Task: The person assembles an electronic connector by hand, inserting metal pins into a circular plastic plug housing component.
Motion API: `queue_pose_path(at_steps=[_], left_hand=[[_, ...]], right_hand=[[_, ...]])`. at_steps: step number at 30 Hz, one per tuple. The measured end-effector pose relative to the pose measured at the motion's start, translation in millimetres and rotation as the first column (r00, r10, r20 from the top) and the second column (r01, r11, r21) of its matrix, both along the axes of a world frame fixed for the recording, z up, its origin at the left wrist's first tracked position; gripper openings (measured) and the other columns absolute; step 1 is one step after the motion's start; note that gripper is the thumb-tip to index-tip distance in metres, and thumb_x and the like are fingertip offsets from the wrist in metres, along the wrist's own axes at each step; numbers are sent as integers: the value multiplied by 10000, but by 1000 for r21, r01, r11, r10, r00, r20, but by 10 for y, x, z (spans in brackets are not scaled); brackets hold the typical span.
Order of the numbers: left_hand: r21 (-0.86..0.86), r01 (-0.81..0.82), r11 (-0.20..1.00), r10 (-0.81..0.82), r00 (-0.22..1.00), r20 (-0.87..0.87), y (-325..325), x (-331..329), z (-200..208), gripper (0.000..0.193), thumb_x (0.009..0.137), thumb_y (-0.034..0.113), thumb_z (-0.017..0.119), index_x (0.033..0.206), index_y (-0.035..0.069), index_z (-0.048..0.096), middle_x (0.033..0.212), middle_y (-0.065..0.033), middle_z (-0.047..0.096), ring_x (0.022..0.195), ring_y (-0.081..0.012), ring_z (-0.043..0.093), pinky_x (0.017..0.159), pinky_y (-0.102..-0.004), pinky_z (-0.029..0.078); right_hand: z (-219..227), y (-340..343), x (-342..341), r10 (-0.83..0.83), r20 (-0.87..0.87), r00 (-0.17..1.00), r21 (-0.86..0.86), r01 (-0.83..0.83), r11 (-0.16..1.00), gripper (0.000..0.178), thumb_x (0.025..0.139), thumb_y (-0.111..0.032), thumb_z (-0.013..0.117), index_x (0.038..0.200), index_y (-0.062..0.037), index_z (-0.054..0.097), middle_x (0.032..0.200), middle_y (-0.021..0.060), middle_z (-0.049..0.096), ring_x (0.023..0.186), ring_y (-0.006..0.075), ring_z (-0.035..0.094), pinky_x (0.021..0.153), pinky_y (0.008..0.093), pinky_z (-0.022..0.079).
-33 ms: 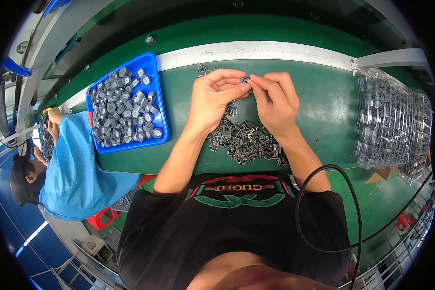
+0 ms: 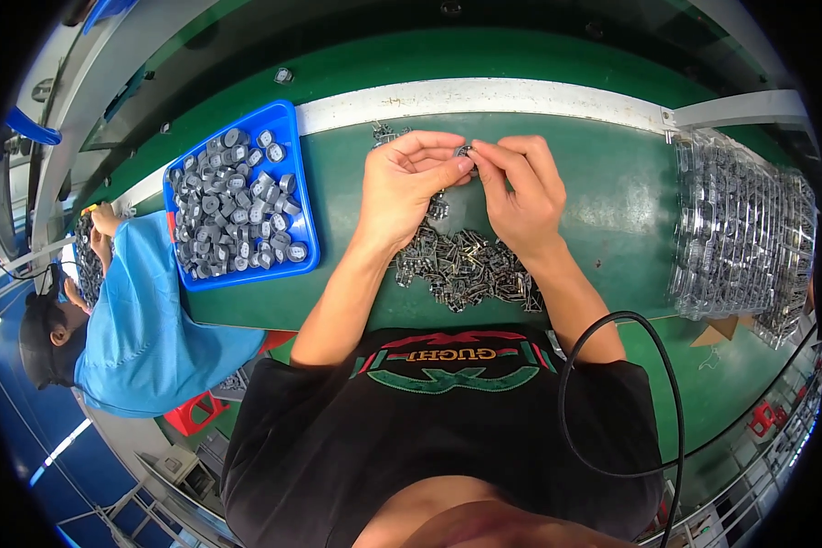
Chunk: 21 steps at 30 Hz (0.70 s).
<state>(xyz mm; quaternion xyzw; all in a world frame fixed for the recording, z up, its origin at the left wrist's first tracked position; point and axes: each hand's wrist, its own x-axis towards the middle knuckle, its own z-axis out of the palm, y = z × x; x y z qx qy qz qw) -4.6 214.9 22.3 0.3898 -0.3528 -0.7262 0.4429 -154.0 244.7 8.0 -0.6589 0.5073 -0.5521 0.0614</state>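
A small dark metallic part (image 2: 465,151) is pinched between my two hands over the green table, mostly covered by fingertips. My left hand (image 2: 409,183) grips it between thumb and forefinger from the left. From the right, the thumb and forefinger of my right hand (image 2: 523,190) close on the same part. Between my forearms lies a heap of small metal pieces (image 2: 466,269), with a few more pieces (image 2: 438,206) just under my left hand. Past my left hand, a little cluster of similar metal pieces (image 2: 388,133) rests near the white rail.
At left stands a blue tray (image 2: 312,247) of grey round plastic parts (image 2: 237,201). Stacked clear plastic trays (image 2: 740,228) stand at right. A white rail (image 2: 521,91) bounds the far side of the green table (image 2: 621,192). A black cable (image 2: 671,384) loops by my right arm. A co-worker in blue (image 2: 146,320) works at left.
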Motion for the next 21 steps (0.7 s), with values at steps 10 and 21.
queue_pose_path(at_steps=[10, 21], left_hand=[[-365, -23, 931, 229, 816, 531, -1118, 227, -100, 243, 789, 21, 722, 1016, -66, 717, 872, -129, 727, 758, -149, 678, 708, -243, 533], [-461, 32, 887, 404, 429, 808, -2329, 410, -555, 207, 804, 198, 762, 940, 43, 772, 868, -85, 744, 786, -152, 671, 753, -286, 510]], right_hand=[[-98, -116, -227, 373, -39, 927, 473, -312, 824, 265, 878, -47, 610, 1137, -77, 659, 974, 83, 604, 857, 283, 628, 738, 377, 519], [-64, -246, -62, 498, -149, 854, 569, -338, 750, 333, 906, -41, 545, 1227, -102, 610, 1134, 80, 566, 950, 317, 627, 798, 437, 506]])
